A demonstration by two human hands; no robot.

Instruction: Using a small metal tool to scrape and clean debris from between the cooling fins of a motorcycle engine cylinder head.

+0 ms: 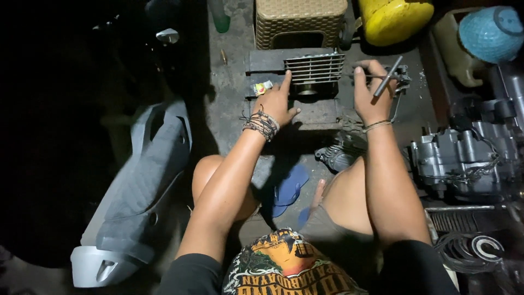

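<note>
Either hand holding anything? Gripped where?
Right hand holds a T-handle wrench, gripped on its shaft. Left hand holds nothing; its fingertips rest against the finned cylinder.

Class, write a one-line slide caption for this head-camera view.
Left hand steadies a finned engine cylinder while the right hand holds a T-handle wrench.

Open concrete floor (232, 104) left of finned cylinder block (314, 68); hemmed behind by wicker stool (300, 22) and yellow jug (396, 19), rightward by engine casing (461, 158).
</note>
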